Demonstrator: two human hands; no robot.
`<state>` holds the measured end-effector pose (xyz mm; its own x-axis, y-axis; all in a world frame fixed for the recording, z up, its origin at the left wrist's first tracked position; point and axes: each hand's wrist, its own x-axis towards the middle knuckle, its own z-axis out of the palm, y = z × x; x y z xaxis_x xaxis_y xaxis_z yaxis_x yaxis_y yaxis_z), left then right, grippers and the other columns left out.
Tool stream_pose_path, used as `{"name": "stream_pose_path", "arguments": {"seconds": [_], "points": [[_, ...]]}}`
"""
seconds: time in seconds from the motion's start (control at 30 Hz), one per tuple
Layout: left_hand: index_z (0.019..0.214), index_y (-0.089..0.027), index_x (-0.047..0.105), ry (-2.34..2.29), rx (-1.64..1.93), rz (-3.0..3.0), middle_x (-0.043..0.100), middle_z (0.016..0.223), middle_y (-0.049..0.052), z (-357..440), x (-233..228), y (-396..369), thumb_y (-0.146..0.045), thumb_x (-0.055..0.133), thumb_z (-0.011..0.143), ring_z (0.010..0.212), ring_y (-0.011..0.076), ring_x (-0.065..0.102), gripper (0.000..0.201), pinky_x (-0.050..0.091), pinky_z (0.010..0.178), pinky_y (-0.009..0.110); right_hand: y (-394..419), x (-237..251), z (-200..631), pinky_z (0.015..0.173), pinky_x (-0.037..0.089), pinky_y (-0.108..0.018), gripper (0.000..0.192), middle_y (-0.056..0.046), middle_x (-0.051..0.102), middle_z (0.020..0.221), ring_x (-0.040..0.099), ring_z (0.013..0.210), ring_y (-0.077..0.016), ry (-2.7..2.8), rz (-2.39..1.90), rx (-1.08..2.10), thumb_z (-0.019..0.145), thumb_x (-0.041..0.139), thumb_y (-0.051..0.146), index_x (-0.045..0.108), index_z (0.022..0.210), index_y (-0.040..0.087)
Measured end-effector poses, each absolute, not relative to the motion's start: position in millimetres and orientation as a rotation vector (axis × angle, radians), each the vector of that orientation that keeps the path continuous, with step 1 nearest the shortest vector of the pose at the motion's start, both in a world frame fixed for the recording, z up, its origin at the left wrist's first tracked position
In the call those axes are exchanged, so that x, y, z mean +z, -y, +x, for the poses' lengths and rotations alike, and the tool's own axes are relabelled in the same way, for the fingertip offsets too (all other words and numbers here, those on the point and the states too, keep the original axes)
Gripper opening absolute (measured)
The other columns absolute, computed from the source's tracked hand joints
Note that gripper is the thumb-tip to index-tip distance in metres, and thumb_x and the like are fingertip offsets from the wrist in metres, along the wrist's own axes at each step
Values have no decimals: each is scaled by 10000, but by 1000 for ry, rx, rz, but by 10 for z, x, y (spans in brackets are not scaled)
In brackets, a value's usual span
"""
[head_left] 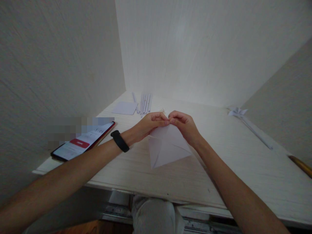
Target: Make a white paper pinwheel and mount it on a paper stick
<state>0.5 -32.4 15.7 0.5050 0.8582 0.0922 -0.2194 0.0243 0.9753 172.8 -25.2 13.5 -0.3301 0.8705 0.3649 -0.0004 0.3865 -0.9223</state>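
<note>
A square sheet of white paper [168, 146] with cuts running in from its corners hangs tilted over the table in front of me. My left hand [156, 123] pinches its top corner between thumb and fingers. Right beside it, my right hand [182, 125] pinches the same corner, and the fingertips of both hands meet there. The slits show on the left and right sides of the sheet. Just behind the hands lies a small cluster of thin pins [163, 110], partly hidden by the fingers.
Several rolled paper sticks [145, 103] and a flat piece of paper [124, 108] lie at the back left. A phone [84, 143] is at the left edge. To the right rests a paper pinwheel on a stick [237, 111]. Walls border the table [175, 185].
</note>
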Motion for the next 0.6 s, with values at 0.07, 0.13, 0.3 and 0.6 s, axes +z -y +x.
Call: {"name": "stream_pose_path", "arguments": {"seconds": [0.07,0.13,0.3,0.6], "points": [[753,-162,579,-679,927,1319,605,672,-15,2,151,314,-354,752,646,551,72,532,280,364,491,186,265,154,1722,677,421,-263,244,0,573,729,517,714,-127,1666,-820,1094,695,686,422,594,703,196],[757,-163,576,-723,943,1374,609,671,-17,3,155,309,-378,742,653,544,69,527,291,355,484,183,285,178,1718,628,408,-256,268,4,552,688,508,684,-127,1676,-854,1093,693,680,446,588,692,194],[724,-153,584,-789,1032,1507,625,678,-13,22,175,296,-379,735,659,571,67,531,279,358,516,190,297,199,1718,533,362,-234,278,14,512,624,492,637,-122,1673,-927,1087,687,682,457,588,703,196],[727,-149,558,-756,1061,1513,640,712,-10,26,156,280,-318,741,658,633,82,573,258,390,587,210,264,154,1704,622,421,-253,228,-3,596,714,527,671,-118,1616,-903,1083,670,695,403,613,715,195]]}}
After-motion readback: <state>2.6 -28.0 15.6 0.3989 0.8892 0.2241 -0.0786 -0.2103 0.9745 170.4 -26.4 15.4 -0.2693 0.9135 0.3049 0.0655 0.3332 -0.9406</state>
